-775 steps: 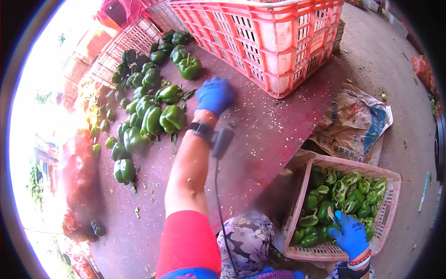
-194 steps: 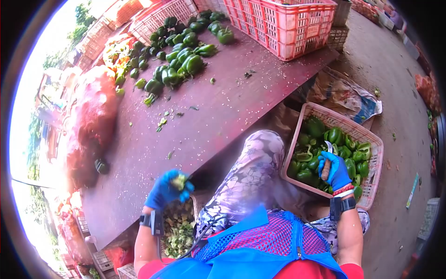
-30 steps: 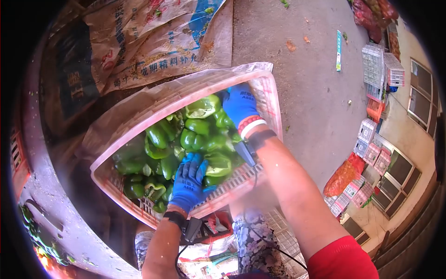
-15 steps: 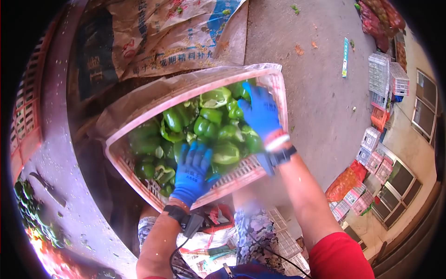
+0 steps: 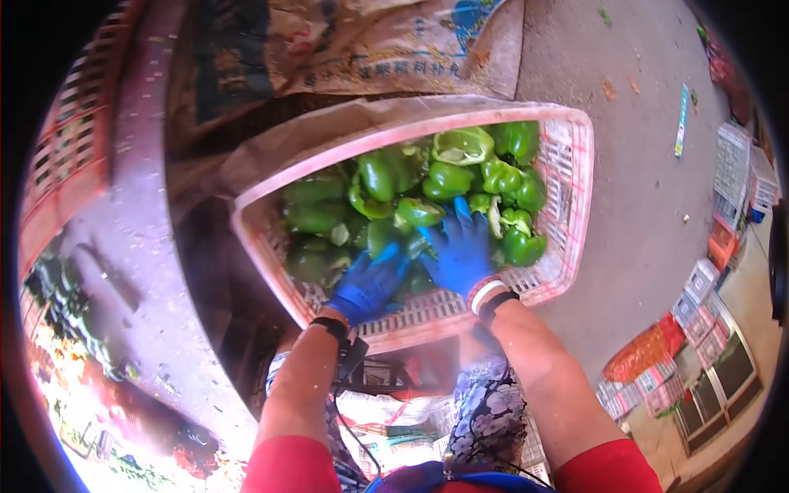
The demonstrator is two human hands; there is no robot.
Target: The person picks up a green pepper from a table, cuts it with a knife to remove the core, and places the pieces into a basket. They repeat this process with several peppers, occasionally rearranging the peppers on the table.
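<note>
A pink-and-white plastic crate [image 5: 577,193] holds many green bell peppers [image 5: 448,180], some of them split open or in pieces, such as one pepper half [image 5: 463,146] near the far rim. Both my hands wear blue gloves and reach in over the near side. My left hand [image 5: 367,285] lies palm down on the peppers at the near left, fingers stretched out and a bit blurred. To its right, my right hand [image 5: 457,256] rests palm down with fingers spread over peppers. Nothing shows in either grasp, though what lies beneath the palms is hidden.
Printed sacking [image 5: 370,62] is spread beyond the crate. Another red crate [image 5: 74,168] stands at far left, with green produce [image 5: 62,296] on the ground below it. Stacked crates [image 5: 731,168] and a red mesh sack [image 5: 645,353] line the right side.
My right hand has moved from the crate's far right corner back to the near middle, beside my left hand. My left hand stays low on the peppers. The view has shifted, moving the crate rightward.
</note>
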